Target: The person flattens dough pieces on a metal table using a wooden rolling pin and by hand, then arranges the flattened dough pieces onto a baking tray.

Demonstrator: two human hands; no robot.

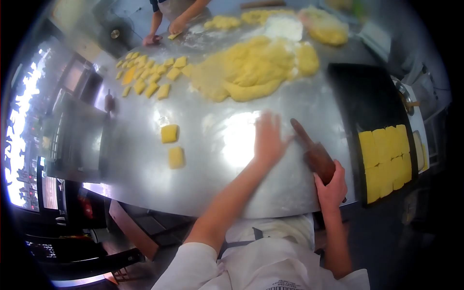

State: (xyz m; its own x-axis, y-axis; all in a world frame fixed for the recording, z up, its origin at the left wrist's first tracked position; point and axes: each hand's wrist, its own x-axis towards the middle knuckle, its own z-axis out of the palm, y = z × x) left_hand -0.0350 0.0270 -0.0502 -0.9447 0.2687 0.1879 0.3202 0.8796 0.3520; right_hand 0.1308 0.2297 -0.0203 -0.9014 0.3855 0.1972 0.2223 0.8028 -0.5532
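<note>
My left hand point(269, 137) is spread flat over the metal table point(208, 188), fingers apart, slightly blurred, with nothing in it. My right hand point(331, 187) is wrapped round the near end of a dark wooden rolling pin point(320, 162), which lies slanted on the table to the right of my left hand. Two small yellow dough pieces point(169, 133) point(176, 157) sit on the table to the left, one nearer me than the other. Beyond my hands lies a large mass of yellow dough point(251, 67).
Several small dough pieces point(151, 88) lie at the far left. A black tray point(360, 101) at the right holds flat yellow sheets point(384, 164). Across the table, a co-worker's hands point(178, 26) touch a dough piece. White flour point(284, 27) is heaped at the back.
</note>
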